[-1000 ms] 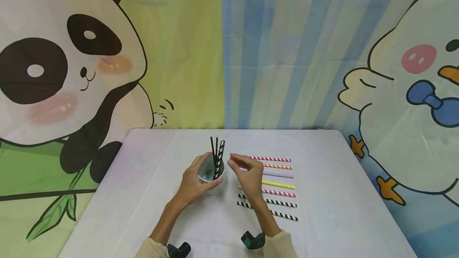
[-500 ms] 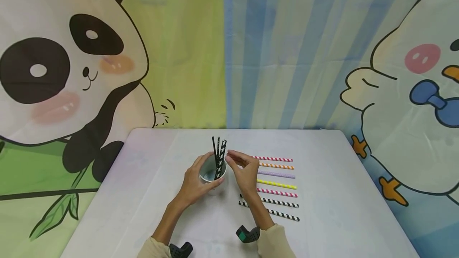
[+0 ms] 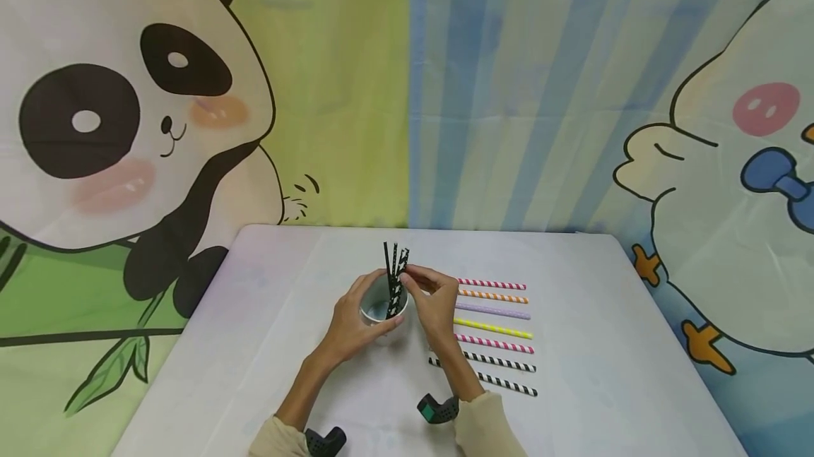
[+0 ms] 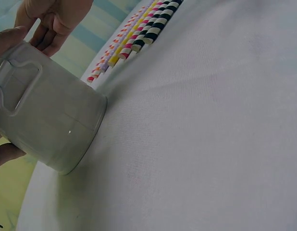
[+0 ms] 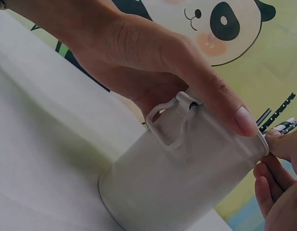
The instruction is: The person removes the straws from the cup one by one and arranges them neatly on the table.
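Note:
In the head view my left hand (image 3: pixel 352 319) grips a small white pail (image 3: pixel 367 312) around its side, near the rim. Several black-patterned paper straws (image 3: pixel 394 294) lean upright in it. My right hand (image 3: pixel 439 305) is at the pail's right rim, thumb and forefinger pinching a black-and-white straw near its top. The right wrist view shows the left thumb along the pail (image 5: pixel 201 163), above a wire side handle (image 5: pixel 160 127), and the right fingers by the straw tops (image 5: pixel 285 126). The pail's base meets the white cloth in the left wrist view.
Right of the pail several striped paper straws lie in a row: red (image 3: pixel 492 284), orange (image 3: pixel 492 297), purple (image 3: pixel 492 311), yellow (image 3: pixel 492 328), pink (image 3: pixel 496 344) and black-and-white ones (image 3: pixel 502 361). They lie on a white-covered table (image 3: pixel 591 344). Cartoon curtains (image 3: pixel 343 90) hang behind.
My right hand has moved left to the straws at the pail's rim, and its fingertips have closed on one. The left hand keeps its hold on the pail. The whole view has shifted slightly.

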Motion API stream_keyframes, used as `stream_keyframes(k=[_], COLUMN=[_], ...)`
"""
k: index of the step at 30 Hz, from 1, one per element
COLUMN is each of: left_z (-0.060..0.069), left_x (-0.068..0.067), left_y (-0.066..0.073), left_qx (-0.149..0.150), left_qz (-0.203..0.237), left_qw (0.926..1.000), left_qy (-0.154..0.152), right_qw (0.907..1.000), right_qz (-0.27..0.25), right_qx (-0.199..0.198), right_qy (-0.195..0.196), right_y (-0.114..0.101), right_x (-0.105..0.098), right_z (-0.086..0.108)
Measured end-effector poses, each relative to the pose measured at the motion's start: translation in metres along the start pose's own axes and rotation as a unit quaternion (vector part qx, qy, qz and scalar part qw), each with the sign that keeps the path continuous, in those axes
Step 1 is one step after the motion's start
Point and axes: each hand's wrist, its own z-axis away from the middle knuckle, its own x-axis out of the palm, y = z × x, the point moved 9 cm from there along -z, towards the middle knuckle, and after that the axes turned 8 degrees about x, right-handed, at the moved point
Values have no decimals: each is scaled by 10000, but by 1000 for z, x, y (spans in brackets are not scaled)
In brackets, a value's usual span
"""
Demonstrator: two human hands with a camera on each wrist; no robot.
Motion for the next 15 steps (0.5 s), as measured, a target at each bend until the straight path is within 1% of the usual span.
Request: stream_keyframes(k=[6,12,15], left_z=[-1,-1,0], left_x=[3,1,0], left_y=[0,1,0], left_qx=[19,14,-11], left_qz=[-46,-63,-59], left_qw=[10000,10000,10000], left_qy=[-39,-11,-2], right_qw=[10000,9998,9998], right_qz=[51,87,-71], right_qx=[-9,12,20], right_qy=[62,156,158], right_y=[-1,-7,-12], right_x=[-2,-6,-8], right_z=[-2,-1,-2])
